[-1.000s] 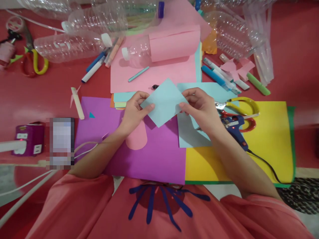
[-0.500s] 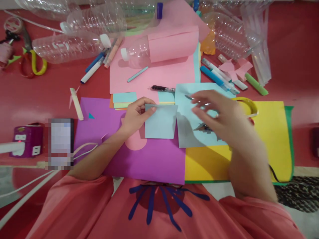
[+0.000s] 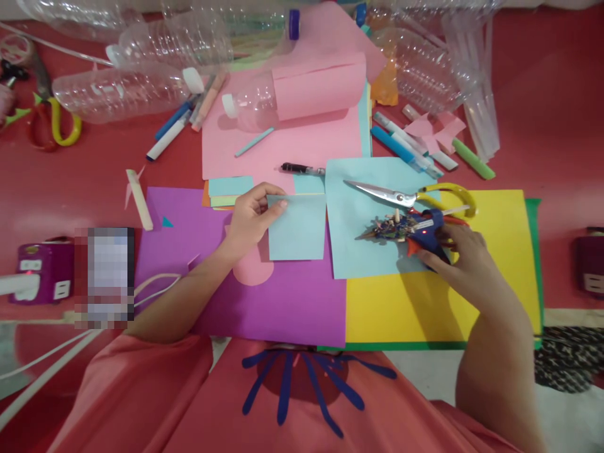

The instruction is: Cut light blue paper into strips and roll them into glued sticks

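My left hand (image 3: 250, 217) pinches the top left corner of a small light blue paper square (image 3: 297, 229) that lies over the purple sheet (image 3: 264, 302). My right hand (image 3: 455, 261) is closed around the handle of a blue hot glue gun (image 3: 427, 229), which rests on a larger light blue sheet (image 3: 358, 251) beside the yellow sheet (image 3: 495, 264). The gun's nozzle points left at a small pile of scraps (image 3: 387, 226). Yellow-handled scissors (image 3: 406, 195) lie just above the gun.
Clear plastic bottles (image 3: 127, 88) lie along the far edge, one wrapped in pink paper (image 3: 316, 88). Markers (image 3: 406, 141), a black pen (image 3: 302, 168), a pink sheet (image 3: 283, 145), a second pair of scissors (image 3: 47, 113), a phone (image 3: 104, 274) and a purple power strip (image 3: 38, 274) surround the sheets.
My right hand let go of the blue square, swung right and closed on the glue gun. My left hand turned the square flat and lowered it onto the purple sheet.
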`<state>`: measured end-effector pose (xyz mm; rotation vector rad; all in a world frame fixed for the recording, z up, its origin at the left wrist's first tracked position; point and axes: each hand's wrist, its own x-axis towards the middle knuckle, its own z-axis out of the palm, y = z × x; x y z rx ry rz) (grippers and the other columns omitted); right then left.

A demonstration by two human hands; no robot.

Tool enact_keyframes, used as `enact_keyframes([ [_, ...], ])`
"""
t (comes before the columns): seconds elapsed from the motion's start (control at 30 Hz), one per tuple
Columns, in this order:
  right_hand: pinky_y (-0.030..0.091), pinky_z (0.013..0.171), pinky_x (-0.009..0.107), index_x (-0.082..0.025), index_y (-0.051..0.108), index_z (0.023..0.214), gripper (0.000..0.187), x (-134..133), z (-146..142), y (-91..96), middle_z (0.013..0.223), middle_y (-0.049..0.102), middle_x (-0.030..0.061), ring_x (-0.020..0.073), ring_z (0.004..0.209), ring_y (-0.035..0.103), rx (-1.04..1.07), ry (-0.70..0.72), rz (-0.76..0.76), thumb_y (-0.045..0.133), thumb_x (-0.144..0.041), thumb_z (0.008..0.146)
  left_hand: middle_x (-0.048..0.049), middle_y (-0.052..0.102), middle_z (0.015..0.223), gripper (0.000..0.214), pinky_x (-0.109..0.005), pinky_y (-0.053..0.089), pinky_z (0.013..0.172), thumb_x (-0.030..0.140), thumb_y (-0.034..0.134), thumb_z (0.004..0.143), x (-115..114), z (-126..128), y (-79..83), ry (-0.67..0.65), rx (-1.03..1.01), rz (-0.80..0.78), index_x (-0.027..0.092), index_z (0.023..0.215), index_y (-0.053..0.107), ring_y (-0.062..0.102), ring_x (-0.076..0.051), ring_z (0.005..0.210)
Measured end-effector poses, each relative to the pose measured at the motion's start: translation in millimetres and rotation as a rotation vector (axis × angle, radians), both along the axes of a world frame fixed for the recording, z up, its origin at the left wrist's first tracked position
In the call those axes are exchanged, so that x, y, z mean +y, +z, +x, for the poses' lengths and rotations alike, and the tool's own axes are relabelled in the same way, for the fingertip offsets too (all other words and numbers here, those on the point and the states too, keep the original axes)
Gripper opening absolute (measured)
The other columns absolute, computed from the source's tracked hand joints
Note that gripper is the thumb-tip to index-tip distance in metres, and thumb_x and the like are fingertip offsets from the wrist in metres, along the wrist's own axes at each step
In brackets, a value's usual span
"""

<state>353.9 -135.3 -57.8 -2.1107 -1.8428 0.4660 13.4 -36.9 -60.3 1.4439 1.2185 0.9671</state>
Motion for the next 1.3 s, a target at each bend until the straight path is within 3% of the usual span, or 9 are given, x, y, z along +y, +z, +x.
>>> enact_keyframes([
  [0.2, 0.039, 0.096, 0.053, -0.026, 0.045, 0.098, 0.027, 9.3, -4.0, -10.2, 0.105, 0.060, 0.0176, 0.0365, 0.106, 0.055, -0.005, -0.018, 0.059, 0.054, -0.041, 0.078, 0.0053, 0.044, 0.056, 0.013, -0.024, 0.022, 0.045, 0.031, 0.067, 0.075, 0.8, -0.4, -2.3, -0.010, 0.012, 0.005, 0.022, 0.074, 0.058, 0.032, -0.008, 0.048],
  [0.6, 0.043, 0.085, 0.048, -0.025, 0.040, 0.087, 0.016, 43.9, 20.1, -13.8, 0.100, 0.060, 0.0183, 0.0321, 0.100, 0.057, -0.007, -0.156, 0.039, 0.046, -0.037, 0.079, 0.0059, 0.041, 0.056, 0.017, -0.024, 0.023, 0.046, 0.035, 0.069, 0.076, 1.8, -0.8, -2.8, -0.016, 0.006, -0.002, 0.022, 0.075, 0.058, 0.032, -0.008, 0.048],
  [0.73, 0.041, 0.092, 0.049, -0.025, 0.047, 0.087, 0.017, 43.0, 29.3, -19.7, 0.107, 0.063, 0.0206, 0.0341, 0.107, 0.057, -0.061, -0.059, 0.160, 0.048, -0.040, 0.080, 0.0078, 0.031, 0.052, 0.016, -0.026, 0.018, 0.045, 0.036, 0.069, 0.077, 0.8, -0.1, -1.1, -0.031, 0.017, -0.014, 0.024, 0.076, 0.058, 0.024, -0.008, 0.045],
  [0.83, 0.041, 0.093, 0.054, -0.025, 0.051, 0.084, 0.024, 35.6, 26.3, -13.1, 0.101, 0.062, 0.0207, 0.0373, 0.106, 0.057, -0.176, -0.065, 0.351, 0.047, -0.048, 0.081, 0.0078, 0.030, 0.052, 0.015, -0.026, 0.019, 0.045, 0.035, 0.069, 0.077, -0.8, 1.6, 1.1, -0.043, 0.004, -0.030, 0.024, 0.076, 0.058, 0.024, -0.009, 0.045],
  [0.93, 0.045, 0.085, 0.054, -0.024, 0.052, 0.084, 0.024, 28.2, -1.1, 5.9, 0.089, 0.060, 0.0170, 0.0361, 0.097, 0.058, -0.144, -0.131, 0.570, 0.046, -0.047, 0.083, 0.0065, 0.037, 0.055, 0.015, -0.026, 0.023, 0.045, 0.032, 0.070, 0.076, -3.3, 3.9, 3.1, -0.053, -0.021, -0.044, 0.024, 0.076, 0.058, 0.028, -0.009, 0.046],
  [0.97, 0.048, 0.080, 0.050, -0.024, 0.053, 0.087, 0.020, 27.3, -16.3, 12.3, 0.088, 0.060, 0.0143, 0.0323, 0.092, 0.060, -0.039, -0.094, 0.553, 0.048, -0.043, 0.085, 0.0059, 0.040, 0.056, 0.015, -0.025, 0.024, 0.045, 0.032, 0.070, 0.075, -4.3, 4.7, 3.6, -0.058, -0.028, -0.047, 0.024, 0.076, 0.058, 0.030, -0.009, 0.046],
  [1.03, 0.050, 0.072, 0.041, -0.024, 0.054, 0.093, 0.014, 30.0, -52.5, 20.7, 0.087, 0.060, 0.0080, 0.0232, 0.078, 0.061, 0.291, 0.050, 0.398, 0.050, -0.037, 0.088, 0.0048, 0.046, 0.060, 0.015, -0.025, 0.027, 0.045, 0.031, 0.071, 0.075, -6.4, 6.0, 4.3, -0.067, -0.035, -0.055, 0.024, 0.075, 0.057, 0.034, -0.009, 0.048],
  [1.13, 0.053, 0.076, 0.036, -0.025, 0.049, 0.111, 0.025, 45.3, -107.2, 17.0, 0.102, 0.063, 0.0057, 0.0185, 0.083, 0.063, 0.749, 0.242, 0.029, 0.053, -0.037, 0.090, 0.0044, 0.050, 0.064, 0.014, -0.025, 0.029, 0.045, 0.031, 0.070, 0.075, -8.5, 7.1, 3.8, -0.099, -0.043, -0.078, 0.024, 0.075, 0.058, 0.035, -0.009, 0.048],
  [1.3, 0.050, 0.079, 0.033, -0.022, 0.058, 0.101, 0.022, 73.1, -152.5, -8.4, 0.104, 0.065, 0.0057, 0.0190, 0.097, 0.061, 0.896, 0.254, -0.017, 0.055, -0.038, 0.086, 0.0041, 0.055, 0.070, 0.015, -0.023, 0.032, 0.045, 0.032, 0.071, 0.074, -8.2, 7.3, 0.1, -0.113, -0.049, -0.093, 0.023, 0.077, 0.060, 0.039, -0.007, 0.049],
])
